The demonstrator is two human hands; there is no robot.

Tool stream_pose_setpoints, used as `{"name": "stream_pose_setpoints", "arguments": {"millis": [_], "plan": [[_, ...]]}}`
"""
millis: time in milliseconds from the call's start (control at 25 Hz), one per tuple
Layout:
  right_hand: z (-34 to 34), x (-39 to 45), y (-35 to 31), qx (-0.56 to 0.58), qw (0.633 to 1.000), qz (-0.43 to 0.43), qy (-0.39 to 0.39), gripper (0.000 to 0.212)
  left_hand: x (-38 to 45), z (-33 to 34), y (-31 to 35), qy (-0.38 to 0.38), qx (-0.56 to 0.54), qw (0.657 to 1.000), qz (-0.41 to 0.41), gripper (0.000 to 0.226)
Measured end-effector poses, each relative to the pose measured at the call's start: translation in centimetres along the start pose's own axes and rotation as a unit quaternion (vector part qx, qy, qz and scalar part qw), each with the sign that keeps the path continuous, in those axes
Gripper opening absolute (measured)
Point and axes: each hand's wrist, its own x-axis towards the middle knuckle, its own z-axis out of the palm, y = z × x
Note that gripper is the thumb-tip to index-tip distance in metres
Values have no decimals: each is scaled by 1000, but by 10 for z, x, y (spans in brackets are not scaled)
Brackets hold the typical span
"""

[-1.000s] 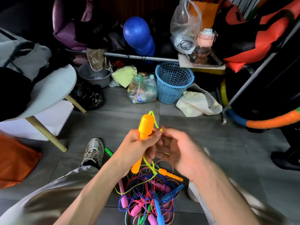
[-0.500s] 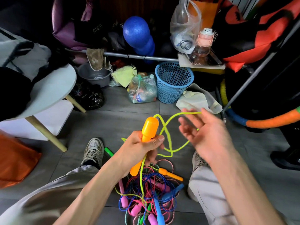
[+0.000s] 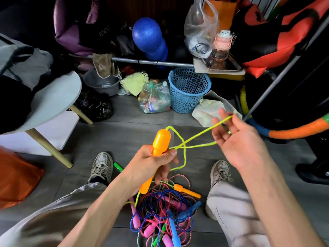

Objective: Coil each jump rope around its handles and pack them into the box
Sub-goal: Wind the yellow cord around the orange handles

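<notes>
A person's left hand grips an orange handle upright over the floor, fingers and thumb curled round its narrow shaft, the bulbous cap clear above the fist; the right hand is held out to the right, palm up and fingers loosely spread, with a yellow cord running across the fingertips; whether the fingers pinch the cord or merely carry it cannot be told. The cord leaves the cap of the handle, loops down beside the left hand and crosses itself near the thumb before stretching taut to the right hand; another length drops below the fist into a pile of ropes on the grey tile between the person's shoes; blue, pink and braided cords lie tangled there with pink, blue and green handles, and a second orange handle rests on the pile's upper right edge. Beyond, a blue basket stands by a bag of bottles; a round white table sits at left; a blue foam roller leans behind a metal bar. No box can be made out.
</notes>
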Motion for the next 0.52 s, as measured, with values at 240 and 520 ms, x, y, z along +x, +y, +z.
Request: {"name": "stream_pose_setpoints", "arguments": {"millis": [240,520], "plan": [[12,-20,46,-166,959,181,-140,38,2,3,0,22,-23,999,25,30],[21,-18,60,-166,973,104,-119,15,4,4,-1,23,-33,999,21,28]]}}
